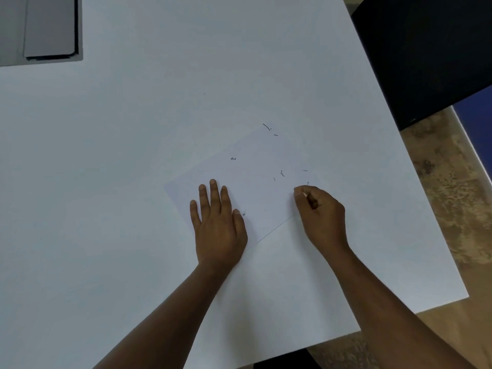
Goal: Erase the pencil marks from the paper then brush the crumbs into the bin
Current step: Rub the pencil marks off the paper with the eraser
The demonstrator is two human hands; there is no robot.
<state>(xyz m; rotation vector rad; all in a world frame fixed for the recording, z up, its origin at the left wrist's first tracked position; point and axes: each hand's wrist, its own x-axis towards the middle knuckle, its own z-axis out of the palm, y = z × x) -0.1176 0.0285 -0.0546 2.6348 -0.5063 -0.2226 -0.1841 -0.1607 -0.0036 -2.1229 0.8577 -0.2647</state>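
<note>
A white sheet of paper (253, 179) lies tilted on the white table (119, 169). Several dark eraser crumbs (282, 173) are scattered over the sheet and just past its far corner. My left hand (217, 222) lies flat, fingers spread, on the sheet's near left part. My right hand (320, 211) rests at the sheet's right edge, fingers pinched on a small pale eraser (304, 194) that is mostly hidden. No pencil marks show clearly on the paper. No bin is clearly visible.
A grey flat device (50, 27) lies at the far left corner of the table. A dark object (426, 54) stands past the table's right edge. Brown mottled floor (452, 203) shows to the right, below the table's edge.
</note>
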